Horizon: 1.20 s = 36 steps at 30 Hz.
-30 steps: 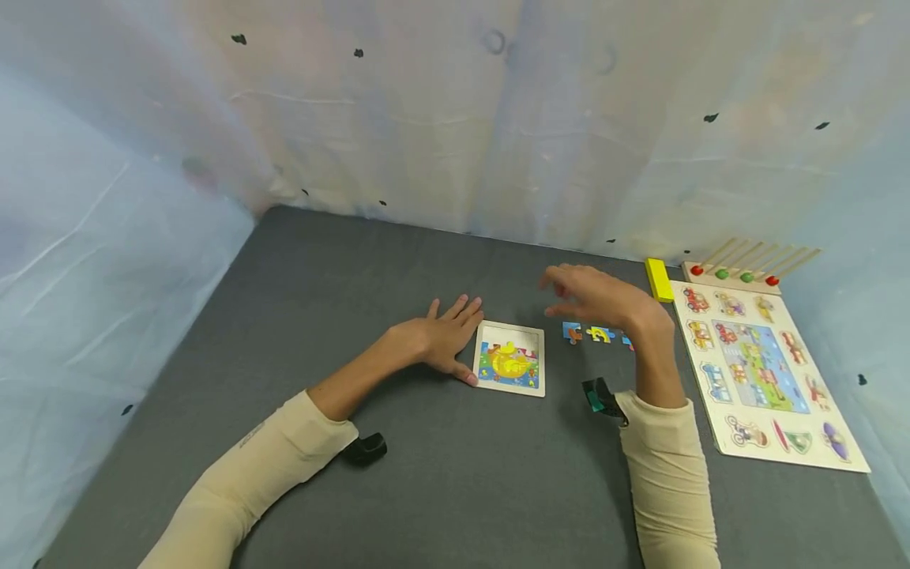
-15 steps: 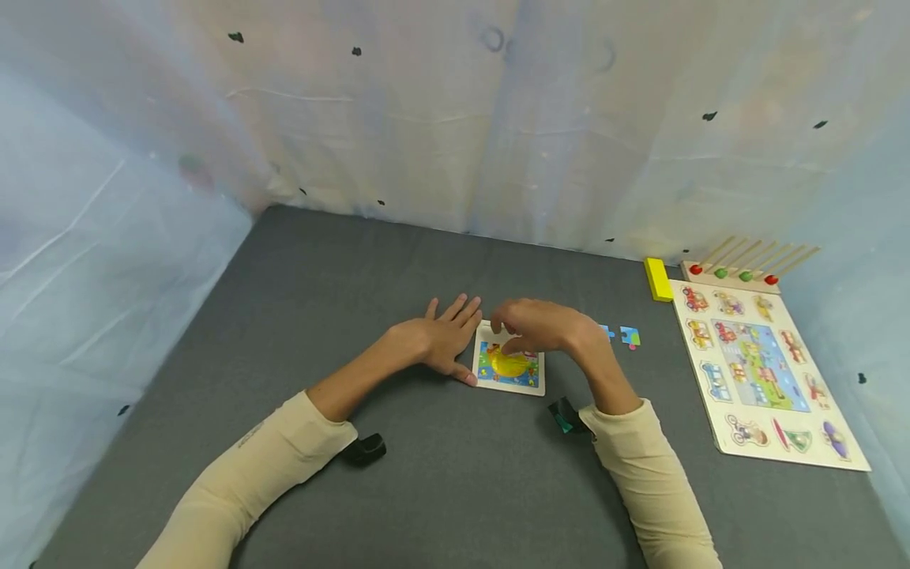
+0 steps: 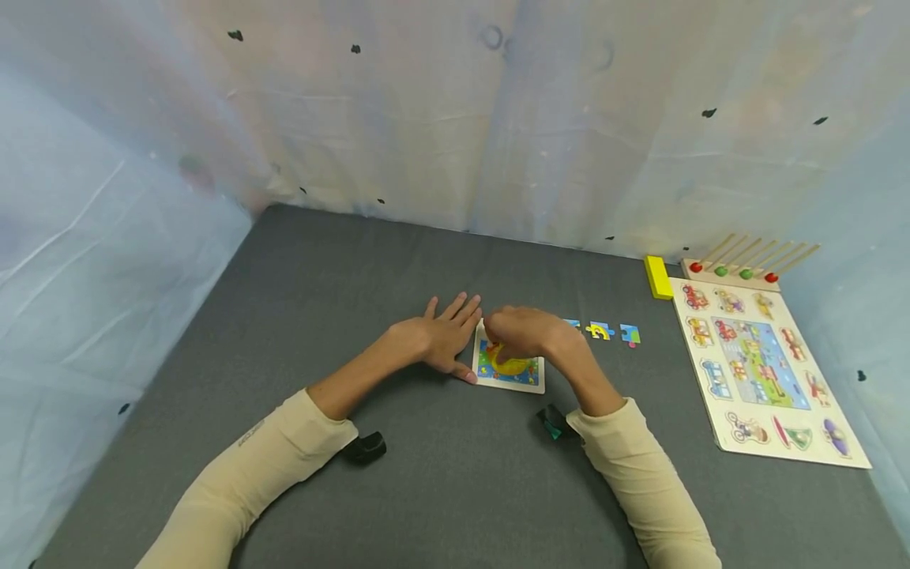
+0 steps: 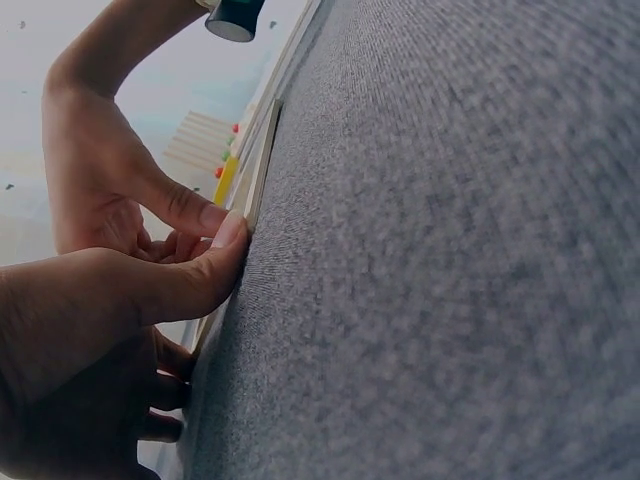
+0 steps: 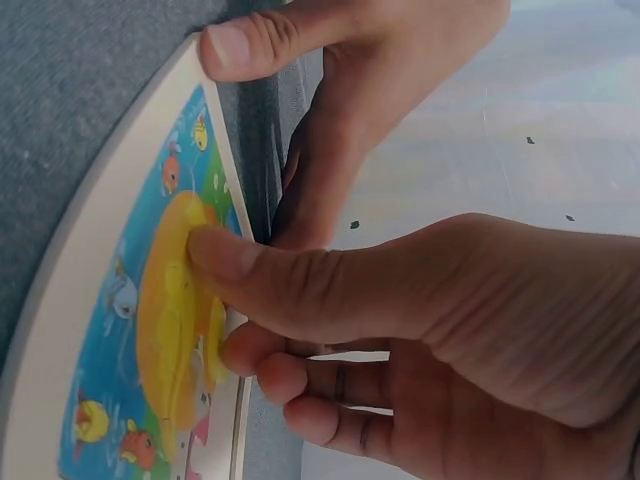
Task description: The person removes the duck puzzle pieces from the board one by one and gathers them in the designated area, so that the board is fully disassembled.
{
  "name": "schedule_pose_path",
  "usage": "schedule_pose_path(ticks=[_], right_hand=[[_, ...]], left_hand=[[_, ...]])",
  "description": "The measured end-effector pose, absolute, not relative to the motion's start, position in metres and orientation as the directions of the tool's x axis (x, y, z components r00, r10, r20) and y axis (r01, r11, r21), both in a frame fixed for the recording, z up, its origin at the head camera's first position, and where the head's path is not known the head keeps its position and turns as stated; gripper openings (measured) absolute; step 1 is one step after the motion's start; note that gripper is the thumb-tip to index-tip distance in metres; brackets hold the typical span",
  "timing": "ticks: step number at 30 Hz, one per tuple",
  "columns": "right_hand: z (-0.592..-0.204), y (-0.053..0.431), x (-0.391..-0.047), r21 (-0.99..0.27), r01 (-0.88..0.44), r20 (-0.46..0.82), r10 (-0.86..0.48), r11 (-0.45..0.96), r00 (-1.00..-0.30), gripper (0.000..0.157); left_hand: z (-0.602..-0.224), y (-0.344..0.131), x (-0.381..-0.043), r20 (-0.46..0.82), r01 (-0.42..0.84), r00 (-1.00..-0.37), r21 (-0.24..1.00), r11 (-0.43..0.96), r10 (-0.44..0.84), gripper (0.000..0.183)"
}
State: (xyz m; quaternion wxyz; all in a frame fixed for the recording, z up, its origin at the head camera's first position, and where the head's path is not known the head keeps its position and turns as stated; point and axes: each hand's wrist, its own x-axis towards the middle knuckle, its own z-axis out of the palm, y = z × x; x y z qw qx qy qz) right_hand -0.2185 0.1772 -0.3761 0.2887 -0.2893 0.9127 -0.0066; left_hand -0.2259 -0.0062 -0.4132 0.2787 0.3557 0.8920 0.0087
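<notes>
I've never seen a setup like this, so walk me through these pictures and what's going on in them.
There is no machine here: a person is working with two bare hands. The wide picture comes from a camera on the head, looking forward and down; the two close ones come from cameras on the left and right wrists.

On the grey surface lie a small framed puzzle, loose puzzle pieces, a yellow block, a wooden stand with thin sticks, and a large picture board.

The left hand is spread beside the puzzle, thumb against its edge. The right hand is over it, thumb on the yellow figure; whether its fingers hold a piece, I can't tell.
</notes>
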Motion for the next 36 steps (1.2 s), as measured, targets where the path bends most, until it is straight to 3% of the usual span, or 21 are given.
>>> schedule_pose_path(ticks=[21,29,36], right_hand=[[-0.3808,0.1788,-0.2206,-0.181,-0.526,-0.523,-0.534,0.831,-0.664,0.024],[-0.3796,0.1819,-0.2221,-0.233,-0.520,-0.515,-0.558,0.822,-0.650,0.024],[-0.3753,0.1867,-0.2257,-0.367,-0.494,-0.509,-0.615,0.788,-0.602,0.018]], left_hand=[[-0.4106,-0.0046,-0.2246,-0.500,0.635,-0.586,0.204,0.745,0.637,0.114],[-0.4098,-0.0045,-0.2239,-0.506,0.639,-0.584,0.196,0.743,0.635,0.114],[-0.4116,-0.0051,-0.2248,-0.505,0.635,-0.591,0.190,0.749,0.629,0.115]])
